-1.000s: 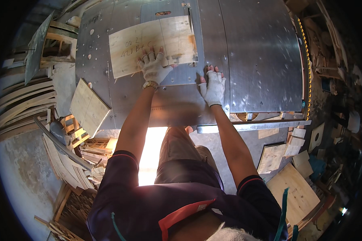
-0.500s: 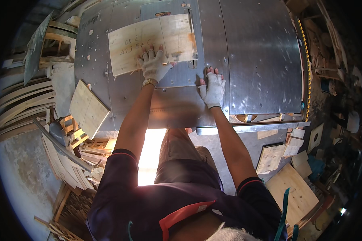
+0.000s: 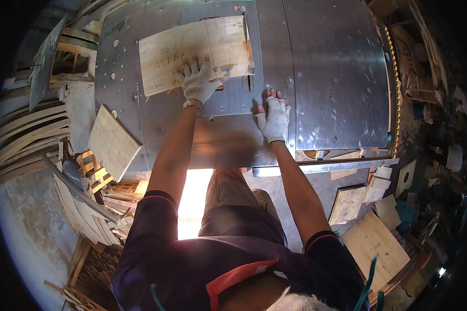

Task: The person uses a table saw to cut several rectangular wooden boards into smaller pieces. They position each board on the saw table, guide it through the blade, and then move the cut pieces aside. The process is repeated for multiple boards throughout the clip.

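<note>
A pale plywood sheet (image 3: 166, 54) with handwriting on its face lies flat on a steel machine table (image 3: 337, 67). It covers part of a narrow slot (image 3: 249, 82), whose near end shows past the sheet's lower right edge. My left hand (image 3: 198, 85), in a fingerless white glove, rests on the sheet's near part with its fingers spread. In a matching glove, my right hand (image 3: 273, 118) lies on the bare steel right of the slot, fingers stretched out and holding nothing. A dark line crosses the sheet from far to near.
Another wooden board (image 3: 114, 142) leans at the table's left edge. A metal rail (image 3: 327, 166) runs along the near right edge. Wood offcuts fill a bin (image 3: 96, 272) at lower left; boards (image 3: 376, 249) lie on the floor at right. Curved wood strips (image 3: 33, 129) are stacked at left.
The plywood sheet and my left hand on it have slid slightly away from me across the table. My right hand has stayed at about the same place on the steel.
</note>
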Demonstrator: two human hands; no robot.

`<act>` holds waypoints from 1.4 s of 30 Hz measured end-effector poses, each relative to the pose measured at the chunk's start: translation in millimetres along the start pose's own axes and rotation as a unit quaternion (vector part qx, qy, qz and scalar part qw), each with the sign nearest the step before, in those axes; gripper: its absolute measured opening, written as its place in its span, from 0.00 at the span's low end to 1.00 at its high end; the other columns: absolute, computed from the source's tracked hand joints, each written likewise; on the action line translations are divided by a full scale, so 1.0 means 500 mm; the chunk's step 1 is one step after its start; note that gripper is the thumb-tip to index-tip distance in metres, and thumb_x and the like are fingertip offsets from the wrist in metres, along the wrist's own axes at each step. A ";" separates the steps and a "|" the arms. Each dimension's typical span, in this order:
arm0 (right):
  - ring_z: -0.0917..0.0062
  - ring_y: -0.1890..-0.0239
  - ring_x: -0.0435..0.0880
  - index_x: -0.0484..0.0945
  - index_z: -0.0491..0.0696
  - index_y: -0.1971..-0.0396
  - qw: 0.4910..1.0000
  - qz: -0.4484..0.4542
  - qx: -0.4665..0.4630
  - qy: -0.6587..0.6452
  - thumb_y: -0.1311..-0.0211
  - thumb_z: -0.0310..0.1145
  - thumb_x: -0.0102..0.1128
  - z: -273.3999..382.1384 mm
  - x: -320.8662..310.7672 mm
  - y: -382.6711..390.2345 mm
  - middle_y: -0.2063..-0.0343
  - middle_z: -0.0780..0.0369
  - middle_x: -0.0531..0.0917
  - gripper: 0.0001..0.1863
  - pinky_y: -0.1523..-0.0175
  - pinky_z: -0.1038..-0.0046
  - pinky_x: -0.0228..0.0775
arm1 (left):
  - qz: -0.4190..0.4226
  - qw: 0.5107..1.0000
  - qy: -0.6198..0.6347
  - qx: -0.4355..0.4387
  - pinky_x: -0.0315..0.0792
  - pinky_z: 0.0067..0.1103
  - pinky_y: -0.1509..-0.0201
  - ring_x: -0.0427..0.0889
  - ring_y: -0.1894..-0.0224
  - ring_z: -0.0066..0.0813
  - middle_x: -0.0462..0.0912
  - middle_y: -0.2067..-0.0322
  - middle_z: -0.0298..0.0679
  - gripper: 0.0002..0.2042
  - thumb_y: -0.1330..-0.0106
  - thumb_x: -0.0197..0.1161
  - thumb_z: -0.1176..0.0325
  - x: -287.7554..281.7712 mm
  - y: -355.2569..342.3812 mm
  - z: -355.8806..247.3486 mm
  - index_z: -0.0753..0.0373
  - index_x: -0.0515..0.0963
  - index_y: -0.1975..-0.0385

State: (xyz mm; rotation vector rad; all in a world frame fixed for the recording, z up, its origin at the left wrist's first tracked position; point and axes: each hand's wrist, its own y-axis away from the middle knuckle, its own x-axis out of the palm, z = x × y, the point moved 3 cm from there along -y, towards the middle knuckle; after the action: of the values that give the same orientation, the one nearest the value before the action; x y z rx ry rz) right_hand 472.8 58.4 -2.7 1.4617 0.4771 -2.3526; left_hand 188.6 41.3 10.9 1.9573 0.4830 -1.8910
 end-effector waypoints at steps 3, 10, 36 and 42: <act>0.61 0.24 0.65 0.76 0.48 0.36 1.000 0.004 0.002 -0.002 0.35 0.46 0.63 0.000 0.000 0.001 0.29 0.58 0.74 0.30 0.20 0.51 0.48 | 0.006 1.000 -0.003 -0.004 0.43 0.61 0.20 0.50 0.18 0.60 0.57 0.20 0.46 0.47 0.42 0.66 0.27 -0.002 -0.007 0.000 0.41 0.64 0.23; 0.60 0.24 0.65 0.77 0.48 0.38 1.000 0.000 0.005 -0.004 0.35 0.46 0.63 0.003 -0.004 0.002 0.29 0.58 0.75 0.29 0.20 0.52 0.48 | 0.001 1.000 -0.007 -0.002 0.42 0.62 0.21 0.51 0.19 0.60 0.59 0.21 0.47 0.48 0.43 0.65 0.26 -0.004 -0.022 -0.003 0.41 0.65 0.23; 0.58 0.23 0.65 0.75 0.46 0.33 1.000 0.026 0.007 -0.004 0.34 0.43 0.62 0.008 -0.009 0.003 0.28 0.56 0.74 0.31 0.21 0.50 0.49 | -0.030 1.000 0.005 -0.001 0.41 0.61 0.21 0.52 0.20 0.63 0.59 0.21 0.48 0.49 0.46 0.65 0.23 -0.003 -0.067 -0.002 0.42 0.67 0.24; 0.57 0.23 0.65 0.76 0.46 0.33 1.000 0.018 0.001 -0.010 0.34 0.43 0.62 0.008 -0.010 0.006 0.28 0.56 0.74 0.31 0.20 0.49 0.48 | -0.021 1.000 -0.007 -0.006 0.44 0.61 0.22 0.56 0.21 0.63 0.61 0.22 0.49 0.49 0.46 0.66 0.24 -0.010 -0.077 -0.006 0.42 0.68 0.25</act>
State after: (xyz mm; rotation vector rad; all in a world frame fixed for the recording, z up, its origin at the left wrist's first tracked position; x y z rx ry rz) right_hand 473.0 54.4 3.2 1.4329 0.4407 -2.3382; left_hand 172.0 76.5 14.7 1.9401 0.5333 -1.9214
